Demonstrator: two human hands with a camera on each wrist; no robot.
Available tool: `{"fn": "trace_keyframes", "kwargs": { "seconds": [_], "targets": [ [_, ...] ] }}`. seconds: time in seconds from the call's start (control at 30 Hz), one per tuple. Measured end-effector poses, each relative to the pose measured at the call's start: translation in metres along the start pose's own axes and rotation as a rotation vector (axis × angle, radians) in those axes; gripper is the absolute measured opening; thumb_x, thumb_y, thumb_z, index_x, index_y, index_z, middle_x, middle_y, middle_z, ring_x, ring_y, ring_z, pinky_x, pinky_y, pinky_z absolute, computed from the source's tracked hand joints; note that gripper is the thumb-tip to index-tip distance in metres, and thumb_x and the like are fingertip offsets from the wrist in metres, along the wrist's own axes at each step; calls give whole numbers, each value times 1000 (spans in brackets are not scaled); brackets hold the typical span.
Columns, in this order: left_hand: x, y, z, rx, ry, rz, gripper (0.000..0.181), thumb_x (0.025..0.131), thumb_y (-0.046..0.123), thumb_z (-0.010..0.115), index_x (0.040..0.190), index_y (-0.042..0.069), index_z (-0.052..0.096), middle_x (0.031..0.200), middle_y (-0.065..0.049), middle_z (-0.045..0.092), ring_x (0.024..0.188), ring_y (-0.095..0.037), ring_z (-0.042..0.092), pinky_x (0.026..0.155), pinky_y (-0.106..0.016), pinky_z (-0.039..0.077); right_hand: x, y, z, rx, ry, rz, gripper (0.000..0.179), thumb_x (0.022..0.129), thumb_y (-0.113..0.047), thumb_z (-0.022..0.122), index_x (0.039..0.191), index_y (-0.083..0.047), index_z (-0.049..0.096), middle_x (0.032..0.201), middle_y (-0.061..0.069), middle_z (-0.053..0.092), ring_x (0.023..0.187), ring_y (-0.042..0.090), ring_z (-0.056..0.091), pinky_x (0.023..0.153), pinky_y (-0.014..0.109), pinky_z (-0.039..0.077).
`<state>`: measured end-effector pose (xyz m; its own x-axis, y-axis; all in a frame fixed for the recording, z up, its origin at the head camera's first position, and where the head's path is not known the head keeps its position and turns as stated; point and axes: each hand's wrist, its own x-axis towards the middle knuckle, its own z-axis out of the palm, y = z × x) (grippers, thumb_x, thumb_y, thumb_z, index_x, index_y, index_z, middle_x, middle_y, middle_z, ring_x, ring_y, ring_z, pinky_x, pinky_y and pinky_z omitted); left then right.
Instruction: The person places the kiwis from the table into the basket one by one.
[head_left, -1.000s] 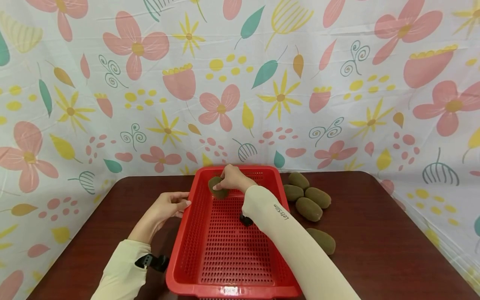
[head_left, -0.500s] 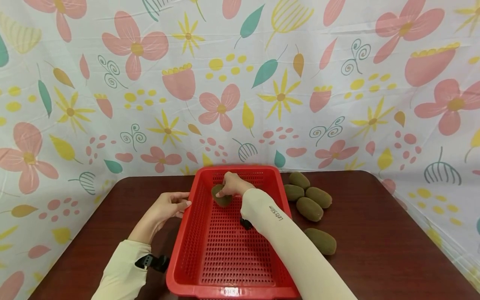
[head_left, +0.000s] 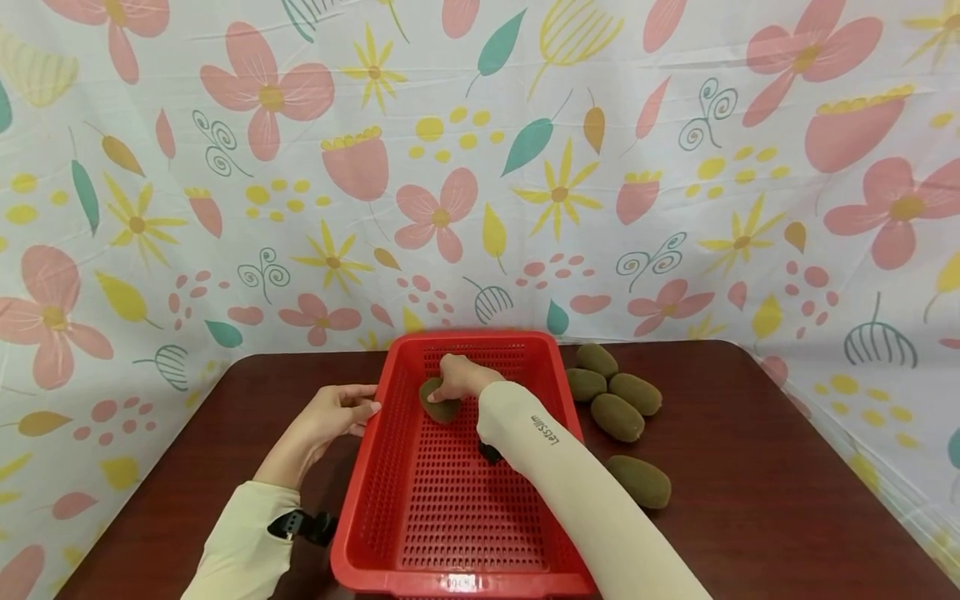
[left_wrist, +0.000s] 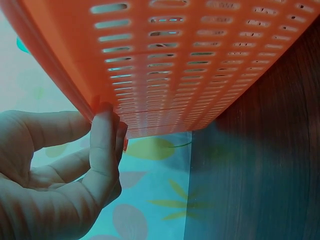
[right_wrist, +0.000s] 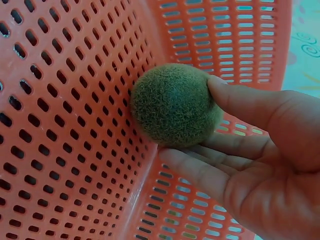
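A brown fuzzy kiwi (right_wrist: 175,105) is gripped between the thumb and fingers of my right hand (right_wrist: 265,150). In the head view this held kiwi (head_left: 441,402) is low inside the red plastic basket (head_left: 375,500), toward its far left corner. The right wrist view has it close against the perforated basket surface; whether it touches cannot be told. My left hand (head_left: 336,415) pinches the basket's left rim from outside. In the left wrist view, the thumb and fingers of that left hand (left_wrist: 65,165) meet at the rim beside the slotted wall (left_wrist: 165,65).
Right of the basket, several kiwis (head_left: 618,417) lie grouped on the dark wooden table (head_left: 780,500). One kiwi (head_left: 639,482) lies apart, nearer, partly behind the right sleeve (head_left: 585,492). A flower-patterned cloth (head_left: 480,167) hangs behind the table.
The right hand has lowered the kiwi deeper into the basket and slightly nearer to me. My left hand has stayed at the rim.
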<state>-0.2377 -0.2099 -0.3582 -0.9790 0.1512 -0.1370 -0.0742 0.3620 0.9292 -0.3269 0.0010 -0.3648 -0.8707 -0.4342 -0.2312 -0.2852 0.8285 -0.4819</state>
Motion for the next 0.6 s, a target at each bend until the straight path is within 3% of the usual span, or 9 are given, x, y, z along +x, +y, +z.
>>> {"fn": "trace_keyframes", "kwargs": {
  "seconds": [0.1, 0.27, 0.37, 0.47, 0.6],
  "targets": [
    [0, 0, 0, 3, -2, 3, 46, 96, 9, 57, 138, -8, 46, 107, -19, 64, 82, -25, 68, 77, -40, 56, -1, -1, -2, -5, -9, -2, 24, 89, -24, 71, 90, -3, 59, 76, 4, 49, 66, 15, 45, 59, 26, 37],
    [0, 0, 0, 7, 0, 4, 45, 96, 9, 57, 137, -8, 47, 107, -19, 65, 82, -25, 68, 79, -42, 56, -5, -1, -6, -10, -13, -22, 31, 90, -21, 69, 109, 1, 61, 96, 9, 60, 78, 18, 51, 67, 28, 41],
    [0, 0, 0, 7, -1, 7, 45, 96, 9, 57, 137, -8, 46, 107, -19, 66, 83, -25, 68, 79, -42, 56, -7, 1, -8, -10, -10, -30, 26, 90, -20, 69, 105, 1, 62, 91, 7, 58, 76, 16, 50, 66, 27, 41],
    [1, 0, 1, 8, 0, 5, 46, 97, 9, 57, 138, -8, 46, 107, -19, 66, 83, -25, 68, 80, -42, 56, -8, 3, -10, -9, -18, -24, 20, 91, -19, 69, 93, -1, 61, 76, 2, 47, 68, 15, 43, 61, 26, 37],
    [0, -1, 1, 12, 2, 5, 46, 97, 9, 57, 138, -8, 46, 109, -19, 65, 84, -25, 68, 79, -42, 56, -9, 4, -15, -12, -31, -21, 19, 90, -20, 69, 88, -2, 62, 73, 3, 46, 68, 16, 43, 62, 27, 37]
  ]
}}
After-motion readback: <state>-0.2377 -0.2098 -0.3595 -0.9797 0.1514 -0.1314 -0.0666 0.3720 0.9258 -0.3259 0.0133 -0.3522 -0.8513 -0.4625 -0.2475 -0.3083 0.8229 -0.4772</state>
